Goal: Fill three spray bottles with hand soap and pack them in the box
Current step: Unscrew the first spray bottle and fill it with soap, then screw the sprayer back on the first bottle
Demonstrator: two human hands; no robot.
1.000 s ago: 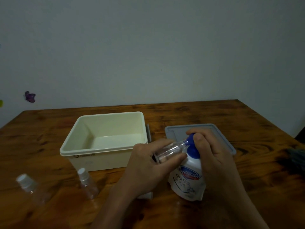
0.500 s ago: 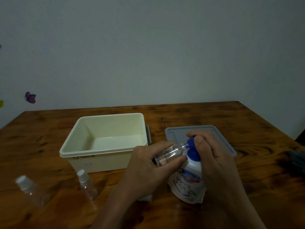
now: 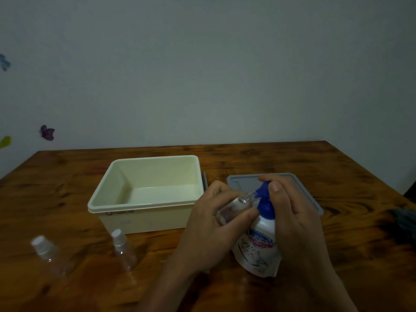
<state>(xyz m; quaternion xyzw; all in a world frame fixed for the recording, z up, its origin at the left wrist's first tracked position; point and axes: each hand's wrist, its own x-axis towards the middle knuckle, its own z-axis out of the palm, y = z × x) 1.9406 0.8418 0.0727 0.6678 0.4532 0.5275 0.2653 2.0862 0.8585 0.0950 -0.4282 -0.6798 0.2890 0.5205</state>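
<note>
My left hand (image 3: 216, 224) grips a small clear spray bottle (image 3: 236, 206), tilted with its uncapped neck against the blue pump head of a white hand soap bottle (image 3: 258, 244). My right hand (image 3: 290, 210) wraps over that blue pump head. The cream box (image 3: 144, 206) stands open to the left of my hands, with nothing visible inside. Two more clear spray bottles with white caps stand at the front left, one near the box (image 3: 123, 251), the other farther left (image 3: 48, 255).
A grey lid (image 3: 238, 183) lies flat behind my hands, to the right of the box. Something dark (image 3: 405, 219) sits at the table's right edge. The wooden table (image 3: 337, 176) ends at a plain wall behind.
Both hands, the clear bottle and the soap bottle stay pressed together in nearly the same place. The view has shifted slightly.
</note>
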